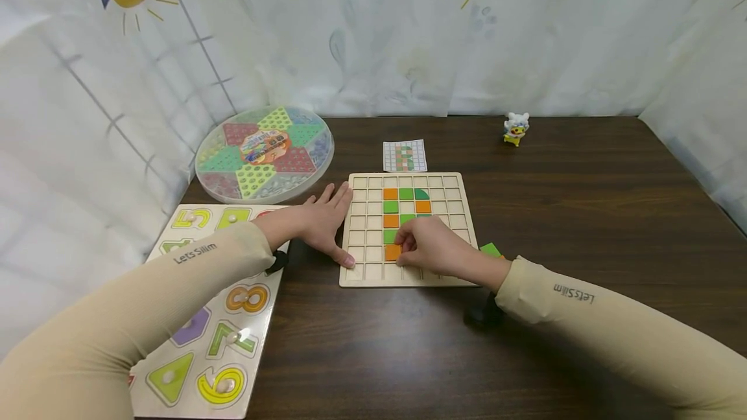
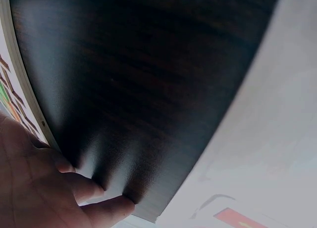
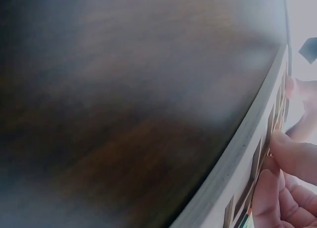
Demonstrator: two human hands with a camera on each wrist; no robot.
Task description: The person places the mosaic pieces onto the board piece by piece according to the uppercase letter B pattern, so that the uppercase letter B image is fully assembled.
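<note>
In the head view a light wooden grid board (image 1: pixel 358 220) lies on the table, with orange and green square tiles and a dark green rounded piece (image 1: pixel 421 194) in its middle columns. My right hand (image 1: pixel 434 246) curls over the lower middle of the board. Its thumb and forefinger pinch the right edge of the lowest orange tile (image 1: pixel 392 252); the hand covers the cells to the right of it. My left hand (image 1: pixel 323 220) lies spread along the board's left edge, its thumb on the lower left corner. In the left wrist view its fingers (image 2: pixel 106 208) reach past the rim.
Behind the board lies a small pattern card (image 1: pixel 404 155). A round Chinese checkers set (image 1: pixel 265 154) and a number-and-shape puzzle board (image 1: pixel 257 358) lie to the left. A loose green piece (image 1: pixel 490 249) lies beside the right wrist. A small figurine (image 1: pixel 516 128) stands at the back.
</note>
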